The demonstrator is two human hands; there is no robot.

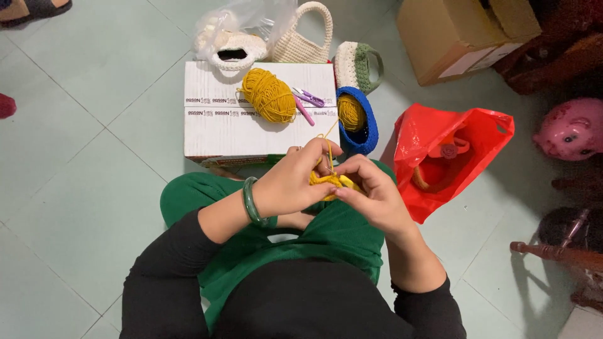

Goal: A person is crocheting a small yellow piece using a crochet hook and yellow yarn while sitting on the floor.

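My left hand (290, 183) and right hand (370, 191) meet over my lap, just off the near edge of the white cardboard box (213, 135) in front of me. Both are pinched closed on the yellow crochet piece (331, 182), left fingers curled over its top, right thumb and fingertips gripping its right side. To my left the floor (81, 157) lies open; to my right a red plastic bag (452, 157) sits close by my right hand, and dark wooden furniture (559, 251) stands beyond it.

The crochet piece is small, bunched and mustard yellow, mostly hidden between my fingers. A thin yellow strand (329, 141) rises from it toward the box.

On the box top, near its far right corner, rest a ball of yellow yarn (269, 94) and purple snips (308, 97). Against the box's right edge stands a blue crocheted basket (361, 135) with more yellow yarn inside. Beyond the far edge lie cream crocheted bags (301, 41), one in clear plastic. The floor is pale green tile. A brown carton (452, 37) sits at the far right, and a pink piggy bank (571, 129) beside it.
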